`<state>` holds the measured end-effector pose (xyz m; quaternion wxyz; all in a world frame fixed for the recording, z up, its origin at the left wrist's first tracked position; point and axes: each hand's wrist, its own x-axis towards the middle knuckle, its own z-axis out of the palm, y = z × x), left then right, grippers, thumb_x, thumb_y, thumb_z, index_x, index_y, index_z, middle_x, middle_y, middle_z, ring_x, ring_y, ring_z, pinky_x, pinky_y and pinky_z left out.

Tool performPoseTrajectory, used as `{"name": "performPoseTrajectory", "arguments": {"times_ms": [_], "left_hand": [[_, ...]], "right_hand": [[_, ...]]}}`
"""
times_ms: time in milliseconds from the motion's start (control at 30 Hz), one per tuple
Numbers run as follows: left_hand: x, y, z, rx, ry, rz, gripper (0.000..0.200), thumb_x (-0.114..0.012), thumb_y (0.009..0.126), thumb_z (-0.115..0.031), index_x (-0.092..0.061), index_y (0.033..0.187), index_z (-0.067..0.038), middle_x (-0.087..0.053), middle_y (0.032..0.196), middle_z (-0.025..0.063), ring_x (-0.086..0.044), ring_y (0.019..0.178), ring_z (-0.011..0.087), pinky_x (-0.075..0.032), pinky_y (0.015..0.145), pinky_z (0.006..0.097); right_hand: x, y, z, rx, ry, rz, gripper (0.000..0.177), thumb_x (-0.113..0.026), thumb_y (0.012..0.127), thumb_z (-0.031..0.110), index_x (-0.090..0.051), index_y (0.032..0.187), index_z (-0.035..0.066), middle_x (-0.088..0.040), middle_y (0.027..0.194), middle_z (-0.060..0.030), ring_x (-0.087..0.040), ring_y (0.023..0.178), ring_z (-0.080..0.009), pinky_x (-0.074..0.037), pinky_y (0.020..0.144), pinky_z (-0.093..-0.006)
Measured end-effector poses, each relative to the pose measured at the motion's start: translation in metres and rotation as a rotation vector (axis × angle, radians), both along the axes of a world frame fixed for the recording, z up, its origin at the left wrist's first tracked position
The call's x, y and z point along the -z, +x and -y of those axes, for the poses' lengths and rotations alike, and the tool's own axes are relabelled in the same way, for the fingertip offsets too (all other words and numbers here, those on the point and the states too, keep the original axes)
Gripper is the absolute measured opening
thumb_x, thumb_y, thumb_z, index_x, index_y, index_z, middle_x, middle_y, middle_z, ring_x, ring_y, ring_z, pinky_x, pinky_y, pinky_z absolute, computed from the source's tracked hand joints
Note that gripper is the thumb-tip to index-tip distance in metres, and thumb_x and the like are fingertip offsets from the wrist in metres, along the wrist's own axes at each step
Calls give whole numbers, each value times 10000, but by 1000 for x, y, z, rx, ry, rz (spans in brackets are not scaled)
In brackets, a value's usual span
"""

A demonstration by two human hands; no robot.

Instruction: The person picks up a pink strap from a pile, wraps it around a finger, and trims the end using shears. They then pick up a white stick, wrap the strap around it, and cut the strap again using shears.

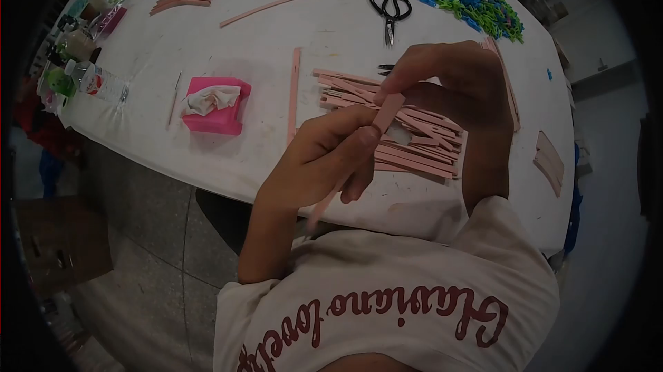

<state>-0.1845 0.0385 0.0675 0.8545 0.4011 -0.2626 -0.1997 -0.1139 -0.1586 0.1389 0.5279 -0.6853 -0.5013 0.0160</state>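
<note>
My left hand (321, 154) is closed around a flat pink strip (389, 113), pinching it between thumb and fingers near its upper end. The strip's tail hangs below the palm and looks blurred. Over that upper end bends my right hand (442, 78), with its thumb and fingertips closed at the strip's tip. Just under both hands lies a loose pile of pink strips (421, 158), partly covered by them. A dark pointed metal tip (385, 68) pokes out beside my right fingers; the rest of it is hidden.
Black-handled scissors (389, 16) lie farther back. A pink box with tissue (217, 116) stands left, near a thin pointed tool (174, 99). Blue and green clips (476, 6) are heaped at back right. Bottles (76, 47) crowd the left edge. Curved strips (183, 0) lie at back left.
</note>
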Motion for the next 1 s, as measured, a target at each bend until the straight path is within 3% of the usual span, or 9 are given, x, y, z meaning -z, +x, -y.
{"name": "performPoseTrajectory", "arguments": {"times_ms": [67,133,200,367,667,900,1000], "left_hand": [[-8,0,1,-142,255,-36,306,-508,946,-200,-478,1129,43,-577,637,65,-549,491,116,-427,431,239],[-14,-2,6,-251,207,-37,301,-541,928,-191,-499,1108,46,-608,716,95,-581,557,136,-446,459,246],[-17,-1,8,-358,159,-43,296,-574,909,-181,-520,1086,50,-640,795,125,-613,624,156,-466,488,253],[-20,7,5,-235,145,-22,251,-601,891,-187,-612,955,56,-659,820,138,-610,592,149,-456,457,237],[-11,5,13,-124,73,-94,232,-614,883,-188,-606,931,38,-649,744,94,-517,460,93,-395,405,209],[-6,2,13,-93,49,-114,235,-620,880,-194,-600,924,36,-646,746,98,-524,461,93,-394,395,212],[-4,2,14,-9,8,-152,247,-633,866,-163,-583,995,42,-655,819,126,-599,548,136,-448,440,228]], "right_hand": [[-7,1,2,29,-69,138,197,-712,771,129,-640,878,-19,-653,845,-116,-647,744,-197,-505,626,-279],[-12,1,2,38,-96,362,181,-741,703,97,-655,838,11,-631,825,-110,-627,721,-192,-482,585,-285],[-16,-3,2,74,-108,393,183,-745,687,96,-658,832,25,-606,800,-97,-604,698,-177,-461,565,-276],[-14,-15,-4,145,-121,399,184,-751,643,95,-654,791,44,-528,739,-67,-532,620,-145,-394,515,-251],[-8,-18,1,95,-81,226,170,-698,608,40,-628,762,31,-519,748,-71,-506,644,-144,-370,539,-255],[-11,-18,4,93,-82,153,163,-632,633,38,-571,781,9,-525,773,-92,-498,694,-161,-375,599,-262],[-11,-15,11,90,-61,110,156,-610,663,54,-563,801,0,-524,799,-102,-492,721,-159,-373,620,-260]]}}
